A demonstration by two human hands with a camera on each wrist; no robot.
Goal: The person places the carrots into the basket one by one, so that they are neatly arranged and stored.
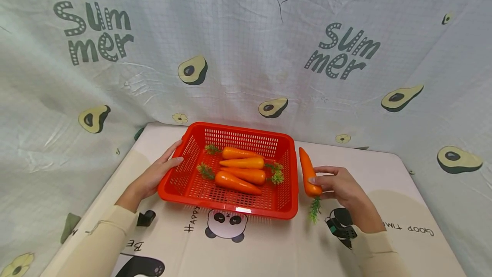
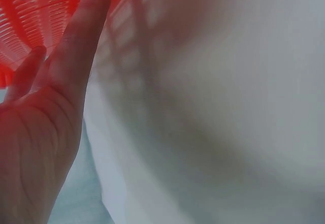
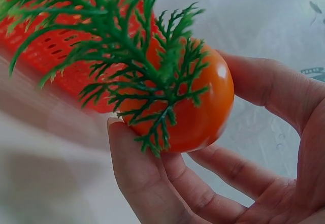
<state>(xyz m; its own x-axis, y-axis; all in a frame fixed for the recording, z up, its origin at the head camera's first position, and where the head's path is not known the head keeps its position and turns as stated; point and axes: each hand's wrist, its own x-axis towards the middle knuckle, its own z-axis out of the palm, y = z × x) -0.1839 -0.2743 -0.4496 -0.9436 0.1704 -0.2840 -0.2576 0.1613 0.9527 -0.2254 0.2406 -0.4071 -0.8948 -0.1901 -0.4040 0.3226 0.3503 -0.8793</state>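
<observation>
A red plastic basket (image 1: pixel 226 206) with perforated walls stands on the table, holding several orange carrots (image 1: pixel 242 163) with leafy green tops. At its left side my left hand (image 1: pixel 153 176) holds the rim, the thumb lying over the edge. The left wrist view shows that hand (image 2: pixel 45 117) against the perforated wall, its fingertips partly hidden. Just right of the basket, my right hand (image 1: pixel 340 185) grips another carrot (image 1: pixel 306 168) near its thick end, tip pointing away and green top toward me. Up close, thumb and fingers pinch round the carrot (image 3: pixel 213 102).
The light table cover (image 1: pixel 269 251) carries panda prints and lettering. Behind and at both sides hangs a pale curtain (image 1: pixel 230 25) with avocado prints. A dark strap device (image 1: pixel 340 230) is on the right wrist, and a black piece (image 1: pixel 146 218) is by the left wrist.
</observation>
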